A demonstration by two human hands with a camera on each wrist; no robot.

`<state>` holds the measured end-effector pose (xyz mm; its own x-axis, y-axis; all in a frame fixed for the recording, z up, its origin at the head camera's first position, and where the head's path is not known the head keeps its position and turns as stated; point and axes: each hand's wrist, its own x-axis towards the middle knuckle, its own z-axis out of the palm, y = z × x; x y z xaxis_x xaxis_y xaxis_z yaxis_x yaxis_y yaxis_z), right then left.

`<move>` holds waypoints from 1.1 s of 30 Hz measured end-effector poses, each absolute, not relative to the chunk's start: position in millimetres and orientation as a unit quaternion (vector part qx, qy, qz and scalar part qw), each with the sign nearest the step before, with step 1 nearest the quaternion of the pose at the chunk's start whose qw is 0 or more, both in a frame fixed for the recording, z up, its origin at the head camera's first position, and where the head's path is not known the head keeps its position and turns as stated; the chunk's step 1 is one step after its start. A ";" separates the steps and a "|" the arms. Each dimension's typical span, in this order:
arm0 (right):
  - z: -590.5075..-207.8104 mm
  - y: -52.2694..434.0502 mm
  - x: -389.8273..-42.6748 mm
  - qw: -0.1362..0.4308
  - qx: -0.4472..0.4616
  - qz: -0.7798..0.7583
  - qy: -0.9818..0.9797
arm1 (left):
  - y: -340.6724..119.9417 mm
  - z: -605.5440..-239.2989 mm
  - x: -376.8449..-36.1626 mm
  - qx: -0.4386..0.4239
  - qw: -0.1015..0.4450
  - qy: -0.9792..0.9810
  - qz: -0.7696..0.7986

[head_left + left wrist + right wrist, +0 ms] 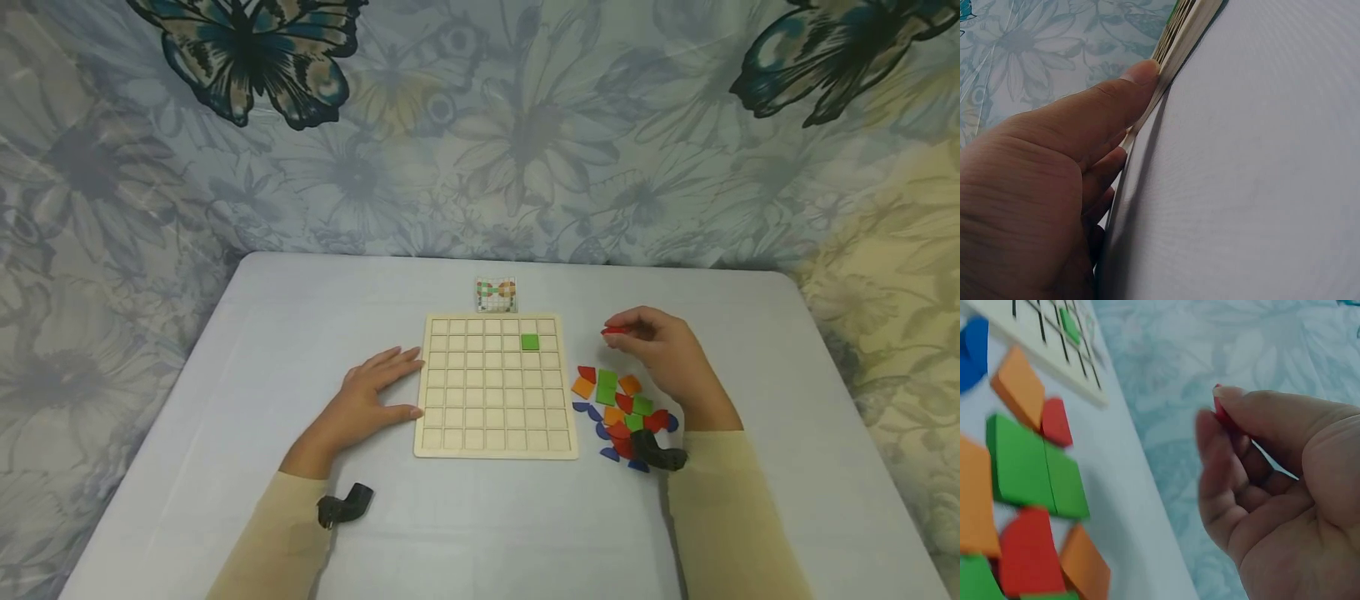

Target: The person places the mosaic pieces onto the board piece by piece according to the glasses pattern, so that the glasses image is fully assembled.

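A pale wooden grid board [495,446] lies in the middle of the table, with one green square tile [530,342] in a cell near its top right. My left hand [367,402] rests at the board's left edge, fingers stretched out and thumb touching the side, as the left wrist view shows too. Beyond the board's right edge, my right hand [663,346] pinches a red tile [1221,411] between thumb and fingertips, raised over the table. The fingers cover most of that tile.
A loose pile of red, green, orange and blue tiles [606,387] lies right of the board, partly beneath the right wrist. A small pattern card [497,295] stands against the board's far edge. The white table [300,317] reaches back to a flower-printed cloth [540,192].
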<state>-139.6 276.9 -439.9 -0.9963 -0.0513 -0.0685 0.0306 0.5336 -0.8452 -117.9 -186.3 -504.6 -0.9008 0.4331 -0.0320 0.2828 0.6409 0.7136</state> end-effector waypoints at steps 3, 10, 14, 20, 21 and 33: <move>-438.7 266.3 -138.9 0.043 -0.021 -0.493 0.869 | -186.9 -505.0 -117.6 0.200 0.098 0.900 0.375; -438.4 242.7 -141.0 0.050 -0.046 -0.519 0.852 | -187.4 -505.5 -117.5 0.201 0.095 0.899 0.377; -439.4 231.7 -143.5 0.053 -0.074 -0.523 0.847 | -187.1 -505.9 -117.4 0.200 0.096 0.899 0.378; -443.4 215.9 -149.8 0.060 -0.091 -0.531 0.841 | -187.8 -507.3 -117.4 0.200 0.098 0.897 0.382; -444.1 213.0 -151.3 0.062 -0.089 -0.531 0.841 | -187.9 -507.5 -117.5 0.200 0.098 0.896 0.383; -454.9 187.1 -175.2 0.093 -0.096 -0.490 0.862 | -188.5 -506.8 -118.1 0.199 0.098 0.896 0.386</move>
